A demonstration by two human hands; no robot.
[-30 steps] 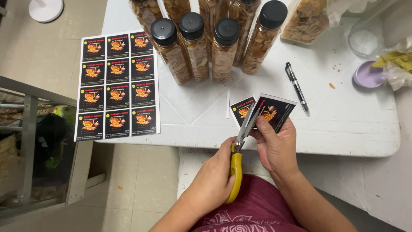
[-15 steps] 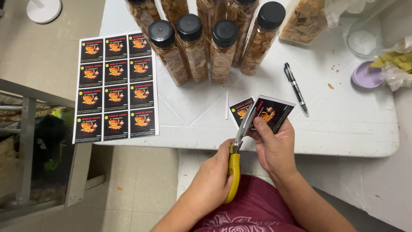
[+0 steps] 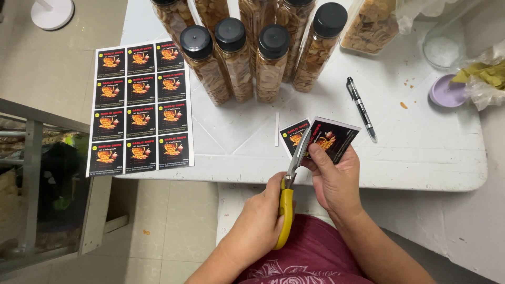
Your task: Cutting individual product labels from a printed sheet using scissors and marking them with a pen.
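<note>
My left hand grips yellow-handled scissors, whose blades cross a small strip of black printed labels. My right hand pinches that strip by its lower edge, just above the white table's front edge. The blades sit between two labels of the strip, the left label sticking out past them. A thin white paper offcut lies on the table beside the strip.
A sheet of several black labels overhangs the table's left edge. Several clear black-capped bottles of chips stand at the back. A black pen lies to the right, a purple lid and plastic bags further right.
Both hands and the label strip stay in nearly the same place. The scissors stay across the strip, with no clear shift of the blades.
</note>
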